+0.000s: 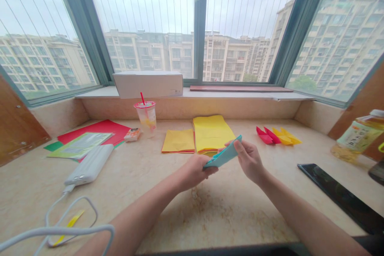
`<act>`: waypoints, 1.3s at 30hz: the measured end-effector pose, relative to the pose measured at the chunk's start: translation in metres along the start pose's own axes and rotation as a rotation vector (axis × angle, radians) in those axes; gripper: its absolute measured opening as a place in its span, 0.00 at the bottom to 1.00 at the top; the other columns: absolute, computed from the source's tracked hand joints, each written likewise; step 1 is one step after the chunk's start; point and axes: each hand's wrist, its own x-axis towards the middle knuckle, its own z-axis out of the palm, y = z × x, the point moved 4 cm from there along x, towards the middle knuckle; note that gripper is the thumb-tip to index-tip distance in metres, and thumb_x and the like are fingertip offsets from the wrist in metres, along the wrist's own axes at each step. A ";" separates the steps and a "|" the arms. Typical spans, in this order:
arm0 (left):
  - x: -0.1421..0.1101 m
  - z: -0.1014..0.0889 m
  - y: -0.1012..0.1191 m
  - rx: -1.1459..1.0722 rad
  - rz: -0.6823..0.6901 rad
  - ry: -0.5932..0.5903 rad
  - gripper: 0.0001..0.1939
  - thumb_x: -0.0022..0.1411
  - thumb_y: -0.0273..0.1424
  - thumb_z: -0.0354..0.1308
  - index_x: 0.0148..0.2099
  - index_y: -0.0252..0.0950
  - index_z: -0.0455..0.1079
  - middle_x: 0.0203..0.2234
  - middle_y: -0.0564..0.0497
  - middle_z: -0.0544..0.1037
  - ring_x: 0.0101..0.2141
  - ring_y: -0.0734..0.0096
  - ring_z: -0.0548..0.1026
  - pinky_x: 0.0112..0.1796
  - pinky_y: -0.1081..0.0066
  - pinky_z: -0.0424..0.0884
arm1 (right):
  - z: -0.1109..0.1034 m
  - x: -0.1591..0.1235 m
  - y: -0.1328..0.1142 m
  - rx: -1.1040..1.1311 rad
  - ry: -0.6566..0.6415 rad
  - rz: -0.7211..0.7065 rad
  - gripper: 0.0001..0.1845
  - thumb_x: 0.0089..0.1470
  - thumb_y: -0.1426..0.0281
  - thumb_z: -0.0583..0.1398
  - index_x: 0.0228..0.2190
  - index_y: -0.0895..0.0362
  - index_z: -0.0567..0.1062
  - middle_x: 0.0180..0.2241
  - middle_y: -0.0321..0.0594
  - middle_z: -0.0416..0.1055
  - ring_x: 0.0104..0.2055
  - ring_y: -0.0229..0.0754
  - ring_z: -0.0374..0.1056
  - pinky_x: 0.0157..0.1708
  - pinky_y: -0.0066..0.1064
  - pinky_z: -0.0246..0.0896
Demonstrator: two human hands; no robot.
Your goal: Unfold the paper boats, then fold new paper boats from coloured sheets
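A piece of folded light-blue paper (225, 157) is held above the counter between both hands, tilted up toward the right. My left hand (198, 170) grips its lower left end, fingers under it. At the upper right end, my right hand (249, 158) pinches the paper with the thumb on the near face. Just behind the hands lie a stack of large yellow paper sheets (213, 132) and a smaller stack of yellow-orange squares (179, 141). Folded paper shapes rest to the right, a red one (268, 136) beside a yellow one (286, 137).
On the left are red sheets (115, 130), a green packet (79, 145), a white power bank (90, 164) with its cable (60, 230), a small orange-white pack (132, 135) and a drink cup (147, 116). A black phone-like slab (336, 192) and a bottle (358, 136) stand right.
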 end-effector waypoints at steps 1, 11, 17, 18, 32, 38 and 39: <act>0.000 0.000 -0.001 0.013 -0.004 -0.002 0.12 0.62 0.35 0.54 0.28 0.34 0.68 0.19 0.55 0.70 0.22 0.75 0.68 0.26 0.75 0.60 | 0.000 0.000 -0.001 0.001 0.004 -0.011 0.21 0.60 0.52 0.56 0.39 0.56 0.77 0.30 0.44 0.81 0.38 0.50 0.78 0.39 0.41 0.72; -0.003 0.000 0.005 -0.018 0.084 0.022 0.16 0.65 0.39 0.52 0.29 0.34 0.68 0.20 0.55 0.70 0.21 0.77 0.68 0.24 0.77 0.61 | -0.001 0.001 -0.011 -0.118 0.121 -0.082 0.21 0.62 0.52 0.53 0.35 0.55 0.75 0.29 0.43 0.79 0.36 0.48 0.76 0.34 0.36 0.71; -0.001 0.003 -0.003 -0.319 -0.034 0.071 0.27 0.67 0.50 0.45 0.35 0.31 0.70 0.27 0.47 0.77 0.16 0.76 0.72 0.17 0.78 0.63 | 0.011 0.004 0.000 -0.324 -0.182 -0.035 0.26 0.56 0.47 0.57 0.28 0.57 0.75 0.24 0.40 0.74 0.26 0.42 0.70 0.26 0.31 0.64; 0.000 0.003 -0.003 -0.353 -0.029 0.068 0.28 0.67 0.51 0.45 0.36 0.30 0.71 0.27 0.46 0.78 0.16 0.76 0.72 0.16 0.79 0.63 | 0.015 0.002 0.004 -0.351 -0.239 -0.012 0.27 0.56 0.47 0.57 0.25 0.58 0.75 0.21 0.39 0.72 0.24 0.40 0.68 0.24 0.30 0.61; 0.000 0.010 -0.001 -0.508 -0.106 0.083 0.37 0.66 0.55 0.39 0.33 0.28 0.76 0.16 0.49 0.73 0.10 0.77 0.68 0.10 0.81 0.56 | 0.027 -0.009 0.016 -0.353 -0.403 0.107 0.31 0.61 0.48 0.51 0.19 0.58 0.67 0.16 0.35 0.63 0.19 0.34 0.58 0.20 0.26 0.51; 0.000 0.009 0.002 -0.542 -0.112 0.114 0.37 0.65 0.56 0.41 0.29 0.28 0.73 0.15 0.49 0.73 0.09 0.77 0.67 0.09 0.81 0.56 | 0.036 -0.013 0.015 -0.379 -0.420 0.124 0.33 0.63 0.48 0.47 0.18 0.57 0.65 0.16 0.34 0.60 0.18 0.33 0.55 0.19 0.27 0.47; 0.000 0.008 0.003 -0.551 -0.109 0.116 0.37 0.64 0.57 0.41 0.28 0.29 0.73 0.14 0.49 0.73 0.09 0.77 0.67 0.09 0.81 0.55 | 0.037 -0.014 0.014 -0.373 -0.406 0.107 0.32 0.63 0.48 0.46 0.19 0.57 0.65 0.16 0.34 0.60 0.18 0.33 0.55 0.19 0.27 0.47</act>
